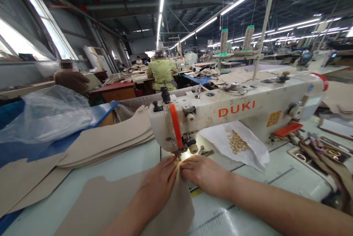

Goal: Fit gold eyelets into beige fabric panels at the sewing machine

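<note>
A beige fabric panel (110,199) lies on the pale sewing table and runs up under the presser foot (179,155) of a white sewing machine (204,107). My left hand (157,181) is on the panel just left of the needle, its fingers pressed together and gripping the fabric. Close on the other side, my right hand (202,174) has curled fingers pinching the panel's edge by the foot. The fingertips of both hands nearly meet under the machine's lamp. They partly hide the stitching spot.
Stacked beige panels (110,142) lie left of the machine, near a clear plastic bag (49,113). Small gold metal pieces (237,142) rest on white paper (256,151) under the arm. A tray (311,162) with straps stands right. People sit farther back.
</note>
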A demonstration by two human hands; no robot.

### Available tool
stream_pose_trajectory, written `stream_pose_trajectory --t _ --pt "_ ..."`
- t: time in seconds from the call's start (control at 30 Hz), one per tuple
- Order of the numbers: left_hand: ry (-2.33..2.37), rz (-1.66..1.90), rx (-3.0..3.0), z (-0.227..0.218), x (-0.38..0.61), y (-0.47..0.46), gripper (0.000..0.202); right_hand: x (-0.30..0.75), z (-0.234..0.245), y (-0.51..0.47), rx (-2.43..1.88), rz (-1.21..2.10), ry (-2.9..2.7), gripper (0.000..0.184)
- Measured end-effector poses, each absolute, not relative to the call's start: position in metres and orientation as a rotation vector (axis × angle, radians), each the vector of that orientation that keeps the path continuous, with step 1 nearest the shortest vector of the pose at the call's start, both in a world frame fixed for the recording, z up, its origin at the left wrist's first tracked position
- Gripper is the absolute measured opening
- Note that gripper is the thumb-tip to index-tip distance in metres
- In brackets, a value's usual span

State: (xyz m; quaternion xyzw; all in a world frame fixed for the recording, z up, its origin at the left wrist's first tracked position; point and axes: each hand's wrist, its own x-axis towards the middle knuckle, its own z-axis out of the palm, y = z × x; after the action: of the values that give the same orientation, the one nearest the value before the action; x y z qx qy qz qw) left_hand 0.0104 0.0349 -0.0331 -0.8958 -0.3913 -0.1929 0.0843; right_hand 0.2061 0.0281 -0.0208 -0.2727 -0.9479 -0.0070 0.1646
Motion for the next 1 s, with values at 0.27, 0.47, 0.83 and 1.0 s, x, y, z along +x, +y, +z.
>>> stream_pose_trajectory --t 0.27,0.47,0.83,1.0 --pt "-1.176 -0.656 -2.710 -0.031 0.014 0.036 0.035 0.207 -0.021 0.029 -0.786 0.011 -2.697 0.012" --pt "-1.224 -0.694 -2.692 -0.029 0.009 0.027 0.033 0.204 -0.023 0.028 -0.701 -0.022 -2.707 0.018" --pt "-1.386 -0.652 -2.650 -0.023 -0.017 -0.029 0.036 0.189 -0.031 0.005 -0.424 -0.116 -2.712 0.017" --pt "-1.249 -0.581 -2.572 -0.032 -0.042 -0.064 0.072 0.194 -0.031 0.006 -0.483 -0.076 -2.650 0.018"
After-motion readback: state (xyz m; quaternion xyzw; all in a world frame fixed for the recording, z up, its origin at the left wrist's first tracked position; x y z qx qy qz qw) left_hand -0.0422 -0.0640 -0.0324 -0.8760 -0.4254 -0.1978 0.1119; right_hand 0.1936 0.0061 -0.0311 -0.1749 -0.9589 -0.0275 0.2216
